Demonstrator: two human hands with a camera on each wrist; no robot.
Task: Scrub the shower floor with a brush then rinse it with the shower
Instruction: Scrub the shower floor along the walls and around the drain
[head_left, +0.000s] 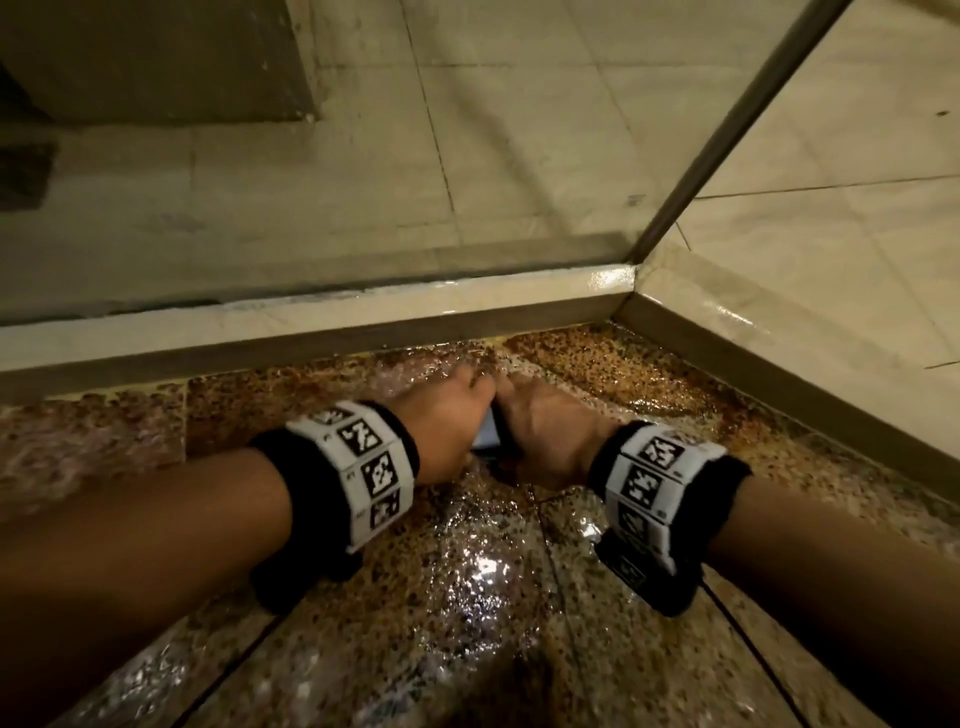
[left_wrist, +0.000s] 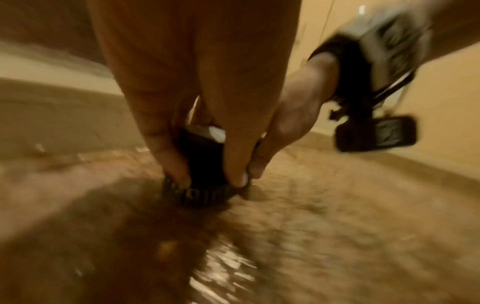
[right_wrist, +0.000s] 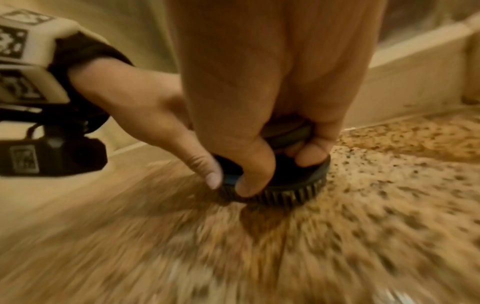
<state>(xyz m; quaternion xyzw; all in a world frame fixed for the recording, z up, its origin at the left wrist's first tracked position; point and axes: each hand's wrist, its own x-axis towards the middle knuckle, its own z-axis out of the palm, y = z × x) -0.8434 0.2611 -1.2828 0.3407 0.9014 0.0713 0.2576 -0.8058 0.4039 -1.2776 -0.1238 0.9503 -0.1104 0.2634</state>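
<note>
Your left hand (head_left: 441, 421) and right hand (head_left: 550, 431) both curl round the brush (right_wrist: 288, 189), bristles pressed on the wet shower floor (head_left: 467, 597) near the corner curb (head_left: 311, 322). On that slick stone the brush could skid and your knuckles strike the curb.

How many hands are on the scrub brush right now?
2: the left hand grips the scrub brush from its left side, the right hand from its right, both pressing it onto the wet shower floor.
</note>
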